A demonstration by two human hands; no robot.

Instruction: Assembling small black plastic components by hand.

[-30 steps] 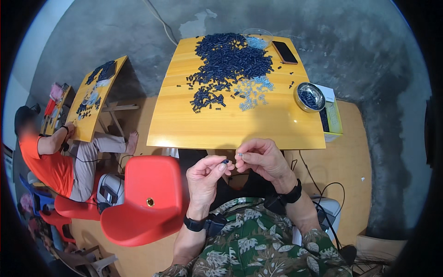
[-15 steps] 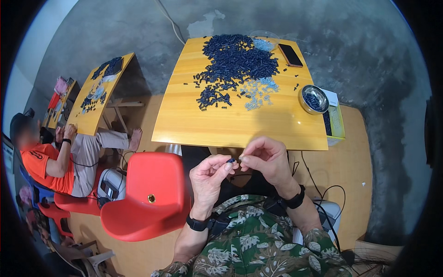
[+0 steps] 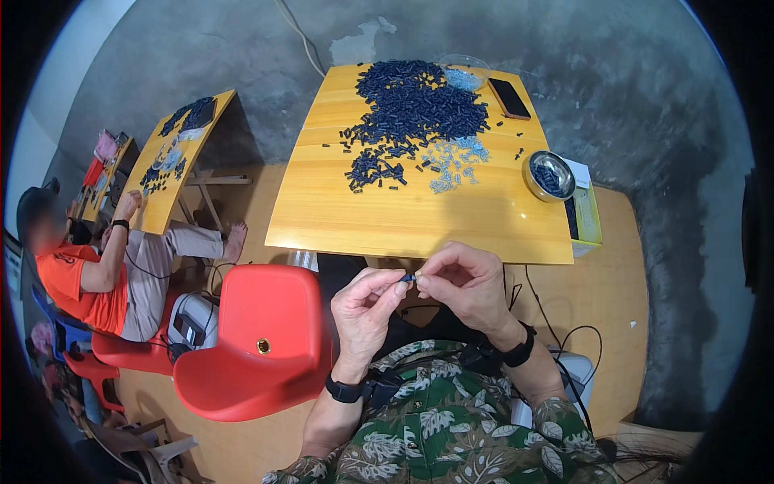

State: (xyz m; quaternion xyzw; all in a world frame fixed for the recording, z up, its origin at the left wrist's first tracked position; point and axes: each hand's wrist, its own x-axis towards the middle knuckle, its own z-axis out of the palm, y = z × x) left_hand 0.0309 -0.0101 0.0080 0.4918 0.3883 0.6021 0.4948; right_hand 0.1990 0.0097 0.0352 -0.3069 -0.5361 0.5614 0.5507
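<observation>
My left hand (image 3: 364, 313) pinches a small dark blue tubular part (image 3: 405, 279) between thumb and forefinger, just beyond the table's near edge. My right hand (image 3: 466, 284) is closed at the fingertips on a tiny pale piece, mostly hidden, that meets the end of the dark part. On the yellow wooden table (image 3: 387, 230) ahead lies a big heap of similar dark tubular parts (image 3: 427, 109). Small clear pieces (image 3: 451, 165) are scattered at the heap's near right side.
A metal bowl (image 3: 571, 179) of dark parts stands at the table's right edge, beside a yellow box (image 3: 592, 222). Farther back are a phone (image 3: 508, 98) and a clear dish (image 3: 484, 68). A red chair (image 3: 270, 310) is at my left; beyond it a person (image 3: 89, 270) sits at another table.
My right hand has moved slightly left, closing the gap between its tiny piece and the dark part in my left hand. The other person's hand has moved onto their table.
</observation>
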